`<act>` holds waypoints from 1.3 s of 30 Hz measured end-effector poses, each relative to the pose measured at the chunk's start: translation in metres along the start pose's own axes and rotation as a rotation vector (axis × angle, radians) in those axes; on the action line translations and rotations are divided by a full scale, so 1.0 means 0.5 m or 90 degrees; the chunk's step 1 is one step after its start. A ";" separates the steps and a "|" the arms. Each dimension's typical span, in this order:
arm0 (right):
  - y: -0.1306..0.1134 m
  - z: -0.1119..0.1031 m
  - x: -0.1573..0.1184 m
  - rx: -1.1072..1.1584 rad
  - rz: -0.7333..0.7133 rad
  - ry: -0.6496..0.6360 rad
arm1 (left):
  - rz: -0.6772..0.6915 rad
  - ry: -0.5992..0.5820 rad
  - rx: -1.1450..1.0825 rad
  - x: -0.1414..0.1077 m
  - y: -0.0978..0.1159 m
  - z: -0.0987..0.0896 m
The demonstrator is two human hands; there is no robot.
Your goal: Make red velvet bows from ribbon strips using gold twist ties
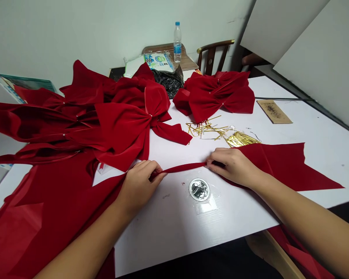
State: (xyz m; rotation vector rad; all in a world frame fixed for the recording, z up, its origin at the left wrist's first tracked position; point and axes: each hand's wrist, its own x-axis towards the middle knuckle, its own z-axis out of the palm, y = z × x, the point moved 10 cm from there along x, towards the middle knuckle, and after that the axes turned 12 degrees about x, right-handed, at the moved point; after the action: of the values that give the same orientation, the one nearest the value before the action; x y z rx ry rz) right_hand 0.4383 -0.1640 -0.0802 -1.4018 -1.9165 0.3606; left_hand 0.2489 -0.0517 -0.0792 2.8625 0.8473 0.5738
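White tabletop (159, 240): left hand (139, 186), right hand (232, 166) pinch velvet ribbon (183, 167).

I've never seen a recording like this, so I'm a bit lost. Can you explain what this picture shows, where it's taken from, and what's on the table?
This single view comes from a camera worn on a person's head, looking forward and down, so the hands you see are that person's own. No machine appears here. The left hand and right hand both pinch a red velvet ribbon, which is gathered narrow between them. On the white table lie large red velvet bows, a scattered bunch of gold twist ties and a round silver disc. Toward the back stands a plastic water bottle.
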 end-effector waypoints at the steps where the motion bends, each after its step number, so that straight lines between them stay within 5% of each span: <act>1: 0.000 0.002 0.000 -0.008 -0.002 -0.003 | 0.009 -0.002 0.012 0.001 0.003 0.002; 7: 0.000 0.013 0.000 -0.041 -0.021 -0.026 | 0.131 -0.044 0.033 0.006 0.033 0.017; 12: 0.008 0.017 0.003 -0.012 0.002 -0.031 | 0.141 -0.094 0.099 0.014 0.045 0.025; 23: 0.012 0.021 0.006 0.019 0.004 -0.032 | 0.170 -0.163 0.087 0.076 0.152 0.081; 29: 0.008 0.017 0.008 0.025 0.001 -0.050 | 0.087 -0.142 -0.041 0.093 0.122 0.076; 35: -0.025 0.037 0.029 -0.145 0.000 -0.113 | 0.088 -0.099 -0.047 0.091 0.114 0.074; 39: -0.035 0.061 0.066 -0.128 0.023 -0.128 | 0.097 -0.076 -0.034 0.088 0.112 0.079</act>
State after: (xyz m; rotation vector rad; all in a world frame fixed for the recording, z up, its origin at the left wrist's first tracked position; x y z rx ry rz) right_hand 0.4000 -0.1350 -0.0782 -1.5816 -2.1412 0.3448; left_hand 0.3262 -0.0747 -0.0901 2.8956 0.5909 0.4281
